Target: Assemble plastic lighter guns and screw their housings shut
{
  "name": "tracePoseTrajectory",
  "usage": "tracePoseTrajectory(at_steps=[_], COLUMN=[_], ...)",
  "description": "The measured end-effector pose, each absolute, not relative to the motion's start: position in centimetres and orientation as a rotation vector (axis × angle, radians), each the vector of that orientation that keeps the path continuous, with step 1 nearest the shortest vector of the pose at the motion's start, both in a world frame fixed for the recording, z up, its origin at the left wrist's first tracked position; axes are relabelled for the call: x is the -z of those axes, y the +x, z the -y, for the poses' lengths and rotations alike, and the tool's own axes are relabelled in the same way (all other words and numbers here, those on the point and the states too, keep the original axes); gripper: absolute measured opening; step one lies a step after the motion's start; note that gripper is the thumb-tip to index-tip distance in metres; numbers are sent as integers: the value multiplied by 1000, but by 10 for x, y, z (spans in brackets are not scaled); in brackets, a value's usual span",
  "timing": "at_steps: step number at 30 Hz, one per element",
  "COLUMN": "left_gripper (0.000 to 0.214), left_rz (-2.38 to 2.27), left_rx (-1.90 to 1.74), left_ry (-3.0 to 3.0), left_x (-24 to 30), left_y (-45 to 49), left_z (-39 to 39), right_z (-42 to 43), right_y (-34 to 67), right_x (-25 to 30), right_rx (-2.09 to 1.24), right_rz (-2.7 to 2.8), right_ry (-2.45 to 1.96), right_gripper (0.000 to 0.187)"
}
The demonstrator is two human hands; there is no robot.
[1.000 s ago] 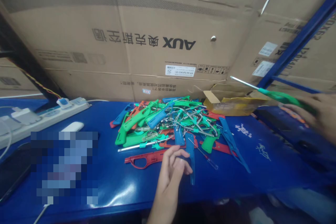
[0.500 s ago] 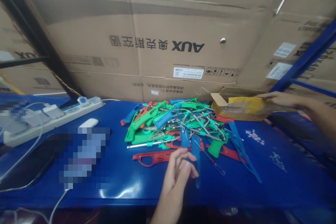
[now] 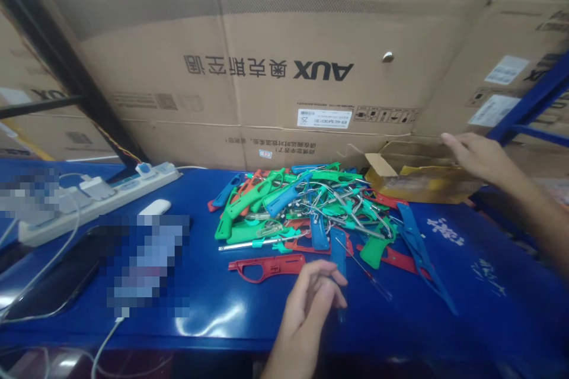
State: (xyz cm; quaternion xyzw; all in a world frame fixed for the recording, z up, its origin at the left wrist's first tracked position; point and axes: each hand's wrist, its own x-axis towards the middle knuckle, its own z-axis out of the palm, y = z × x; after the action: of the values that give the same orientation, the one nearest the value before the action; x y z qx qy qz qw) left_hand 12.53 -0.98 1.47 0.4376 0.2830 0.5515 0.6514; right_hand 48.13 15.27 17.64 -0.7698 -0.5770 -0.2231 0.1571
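Note:
My left hand [image 3: 313, 299] hovers over the front of the blue table, its fingers loosely curled and apart, with nothing visible in them. Just beyond its fingertips lie a blue plastic strip-like part [image 3: 338, 251] and a red lighter casing half [image 3: 269, 267]. A heap of gun-shaped lighter parts [image 3: 253, 195], green, blue, red and orange, spreads behind, mixed with metal tubes [image 3: 253, 244] and thin wires. My right hand [image 3: 475, 157] is stretched out at the right end of an open yellow-brown cardboard box [image 3: 427, 186]; its lower fingers are partly hidden.
On the left are a white power strip [image 3: 102, 201] with chargers, a dark phone [image 3: 57, 278] and a blurred-out device [image 3: 149, 266]. Small white pieces [image 3: 444, 231] lie at right. Large cartons [image 3: 249, 23] stand behind; a blue frame post [image 3: 533, 95] rises at right.
My right hand has risen from lying along the box top to a higher position by its right end. The view has shifted slightly; my left hand keeps about the same pose.

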Motion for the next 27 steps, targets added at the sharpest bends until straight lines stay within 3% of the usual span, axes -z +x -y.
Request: tracePoseTrajectory(at_steps=[4,7,11,15,18,27], left_gripper=[32,39,36,26,31,31], left_rz=[-680,-699,-749,-885,-1271,-1782], left_rx=[-1150,-1177,-1191,-1068,-935,-636], left_ry=[1059,1117,1201,1707,2336,2441], left_x=[-13,-9,-19,-58,-87,-96], left_y=[124,125,124,115,106,129], left_z=[9,10,7,-25,-73,-164], right_z=[-116,-71,-8,19,17,16], right_y=[433,393,355,341,339,335], right_x=[-147,-102,-30,16,26,26], right_rx=[525,332,34,20,84,53], right_rz=[1939,2161,2203,1969,1813,1767], right_ry=[-1906,-1746,-1669,-1701,-1698,-1695], right_gripper=[47,38,48,49,45,44])
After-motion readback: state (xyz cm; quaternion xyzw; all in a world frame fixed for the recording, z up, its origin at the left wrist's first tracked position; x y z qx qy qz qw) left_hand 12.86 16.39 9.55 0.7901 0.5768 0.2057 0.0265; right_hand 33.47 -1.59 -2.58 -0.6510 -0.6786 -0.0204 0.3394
